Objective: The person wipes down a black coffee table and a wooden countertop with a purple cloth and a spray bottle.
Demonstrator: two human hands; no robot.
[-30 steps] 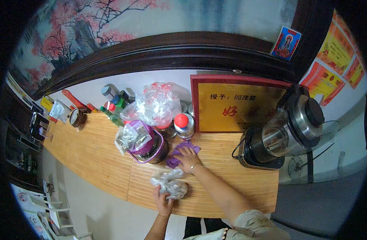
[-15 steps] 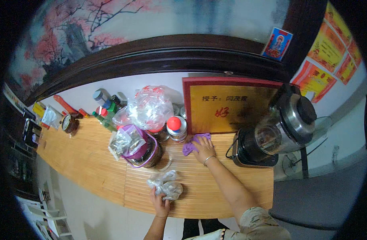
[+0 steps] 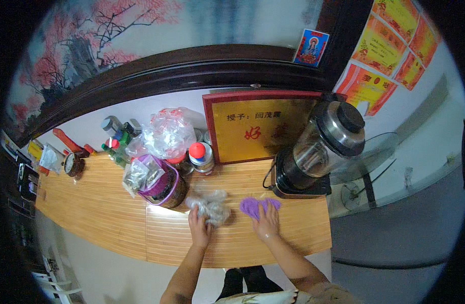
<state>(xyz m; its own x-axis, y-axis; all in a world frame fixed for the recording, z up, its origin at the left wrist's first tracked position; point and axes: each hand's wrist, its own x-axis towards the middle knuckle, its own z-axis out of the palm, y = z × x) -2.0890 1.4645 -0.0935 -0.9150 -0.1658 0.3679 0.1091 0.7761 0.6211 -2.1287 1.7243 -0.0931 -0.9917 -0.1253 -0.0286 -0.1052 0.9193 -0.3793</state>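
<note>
My left hand point(image 3: 200, 230) grips the near side of a crumpled clear plastic bag point(image 3: 212, 206); the contents cannot be made out. Just left of and beyond the bag stands a dark jar point(image 3: 175, 191) with a purple lid and purple handle, a small clear packet point(image 3: 146, 172) on top. To the right, my right hand point(image 3: 267, 223) presses a bunched purple cloth point(image 3: 250, 206) onto the slatted wooden table point(image 3: 116, 223). Its fingers lie over the cloth, in front of the blender point(image 3: 318, 147) with its dark base.
Along the wall stand a red-framed gold plaque point(image 3: 253, 131), a can with a red cap point(image 3: 201, 156), a large clear plastic bag point(image 3: 166, 133) and several bottles point(image 3: 118, 144). Farther left is a small round pot point(image 3: 73, 164). A power cord point(image 3: 267, 178) loops beside the blender.
My right hand has drawn the purple cloth nearer, away from the plaque's foot. My left hand has moved the crumpled bag farther in, close to the purple-lidded jar. The view has shifted right.
</note>
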